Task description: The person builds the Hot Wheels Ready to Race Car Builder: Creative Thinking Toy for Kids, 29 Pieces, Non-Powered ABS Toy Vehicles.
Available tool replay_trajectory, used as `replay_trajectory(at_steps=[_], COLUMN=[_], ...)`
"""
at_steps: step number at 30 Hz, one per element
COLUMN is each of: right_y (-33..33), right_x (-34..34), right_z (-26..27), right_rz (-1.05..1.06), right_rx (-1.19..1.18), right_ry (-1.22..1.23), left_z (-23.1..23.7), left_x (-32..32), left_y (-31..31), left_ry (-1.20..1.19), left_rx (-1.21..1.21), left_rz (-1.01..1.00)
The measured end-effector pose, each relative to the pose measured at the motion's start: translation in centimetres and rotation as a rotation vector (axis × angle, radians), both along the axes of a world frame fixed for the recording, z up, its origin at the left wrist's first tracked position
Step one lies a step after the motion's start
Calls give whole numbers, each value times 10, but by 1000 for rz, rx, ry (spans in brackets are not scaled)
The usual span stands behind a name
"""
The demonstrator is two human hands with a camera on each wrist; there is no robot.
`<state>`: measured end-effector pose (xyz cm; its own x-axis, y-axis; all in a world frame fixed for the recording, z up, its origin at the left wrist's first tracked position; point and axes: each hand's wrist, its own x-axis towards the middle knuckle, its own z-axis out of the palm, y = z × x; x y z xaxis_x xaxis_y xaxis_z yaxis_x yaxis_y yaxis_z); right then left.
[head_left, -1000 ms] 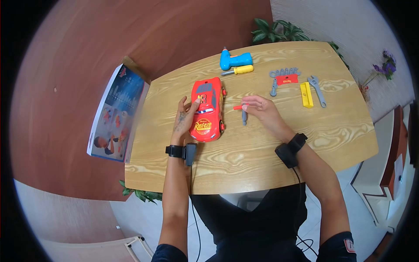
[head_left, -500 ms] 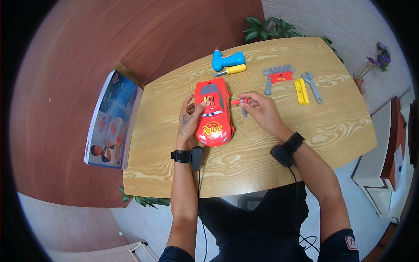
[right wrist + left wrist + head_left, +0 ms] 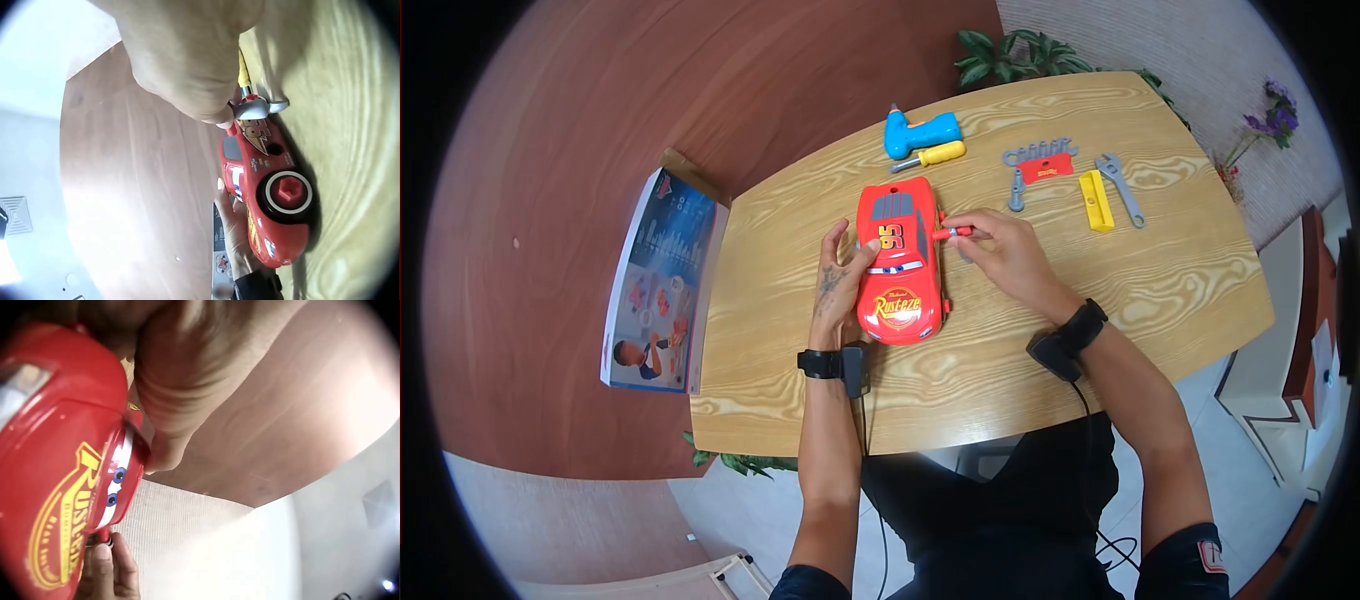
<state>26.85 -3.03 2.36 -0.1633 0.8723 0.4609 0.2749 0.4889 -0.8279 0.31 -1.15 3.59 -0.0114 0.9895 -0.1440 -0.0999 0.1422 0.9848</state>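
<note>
A red toy car [image 3: 900, 258], with a 95 on its roof and eyes across the windshield, sits on the table. My left hand [image 3: 841, 280] grips it along its left side, thumb at the windshield edge. At the car's right side, my right hand [image 3: 1003, 252] pinches a small toy tool [image 3: 953, 232] with a red shaft and a grey part set crosswise to it. Its red end meets the car by the side window. In the right wrist view the grey part [image 3: 253, 110] juts out past my fingers; their tips are largely hidden.
Beyond the car lie a blue toy drill [image 3: 922, 134] and a yellow-handled screwdriver [image 3: 940, 154]. Further right are a red rack [image 3: 1046, 168] with small grey wrenches, a grey bolt-like piece [image 3: 1016, 191], a yellow bar [image 3: 1096, 202] and a grey wrench [image 3: 1122, 190]. A printed box [image 3: 658, 290] stands left.
The red end of the tool has come up to the car's right side as my right hand closed the distance. The car, tipped before, now lies flatter under my left hand.
</note>
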Motion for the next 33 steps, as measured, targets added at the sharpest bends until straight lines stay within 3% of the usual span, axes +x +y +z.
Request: replay_trajectory(at_steps=[2,4,8,10,22,29,31,32,33], right_y=[0,2,-3,-6,-11,-17,-23,-22,-20], right_x=[1,1,-2,-2,1,-7,-12,-15,-20], right_z=[2,1,4,9,16,18,23,20,12], right_rz=[-15,16,24,36,115,218,232,234,272], right_rx=[68,201,258,296,544,480,175,178,49], right_ry=[-45,-76,-93,-81,-279,-200,25,21,271], left_z=[-4,-10,-14,-17,-18,-18,-24,-26,-29], left_x=[0,-8,-20,-21,-6,11,13,13,14], left_y=[2,8,10,10,3,-6,-3,-1,0], left_ry=[52,-220,-398,-567,-670,-628,-581,-563,-567], left_rx=[89,42,20,-124,-216,-187,-171,-146,-142], left_rz=[79,18,-148,-207,-256,-289,-196,-186,-186])
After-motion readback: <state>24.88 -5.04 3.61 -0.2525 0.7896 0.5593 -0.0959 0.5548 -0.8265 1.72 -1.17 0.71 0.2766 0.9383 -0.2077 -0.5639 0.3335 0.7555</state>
